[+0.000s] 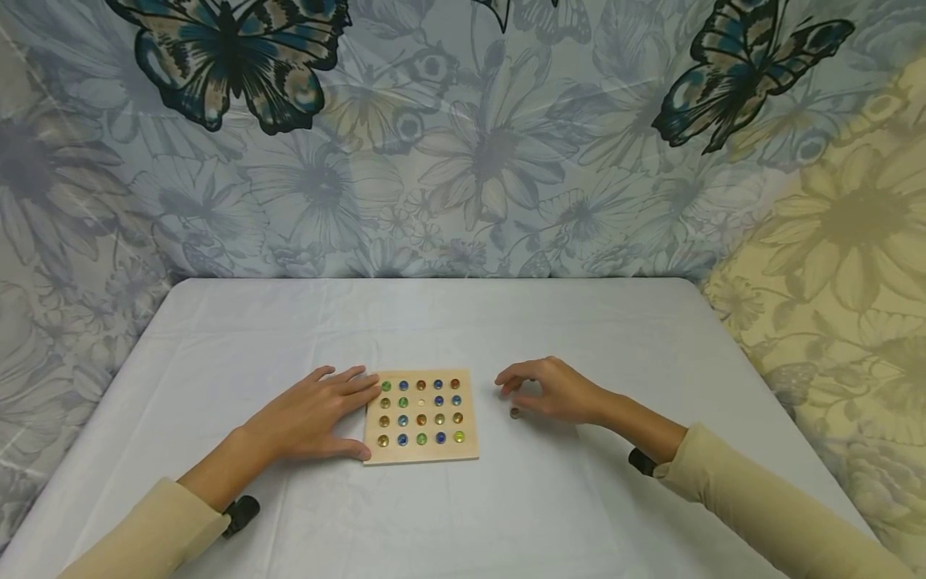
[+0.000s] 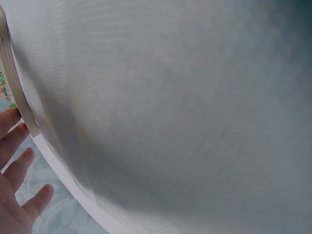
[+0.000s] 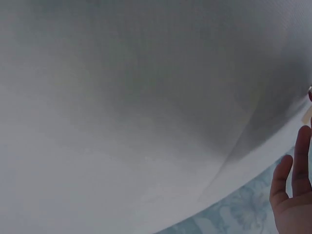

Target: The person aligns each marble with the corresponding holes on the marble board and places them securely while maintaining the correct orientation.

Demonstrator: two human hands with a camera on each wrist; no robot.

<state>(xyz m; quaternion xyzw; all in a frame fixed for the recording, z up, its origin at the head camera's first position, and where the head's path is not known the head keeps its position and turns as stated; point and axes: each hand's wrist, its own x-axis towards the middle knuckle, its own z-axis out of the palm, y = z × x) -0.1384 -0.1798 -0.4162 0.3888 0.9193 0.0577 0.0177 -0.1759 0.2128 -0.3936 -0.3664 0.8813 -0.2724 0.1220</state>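
Observation:
A pale wooden board (image 1: 430,458) with rows of coloured glass marbles (image 1: 422,420) lies on the table in the head view. Against its left side rests my left hand (image 1: 314,414), fingers spread, thumb at the near left corner. The left wrist view shows those fingertips beside the board's edge (image 2: 17,83). To the right of the board is my right hand (image 1: 553,392), its fingers bent and the thumb apart from them. Just below the thumb is a single dark marble (image 1: 514,413); nothing shows between the fingertips.
White cloth covers the table (image 1: 434,322), which has rounded far corners. Behind it hangs a flowered fabric backdrop (image 1: 499,161) with butterflies. Each wrist wears a dark strapped device (image 1: 241,515). One pale spot (image 1: 421,401) in the board's second row may be a hollow or a clear marble.

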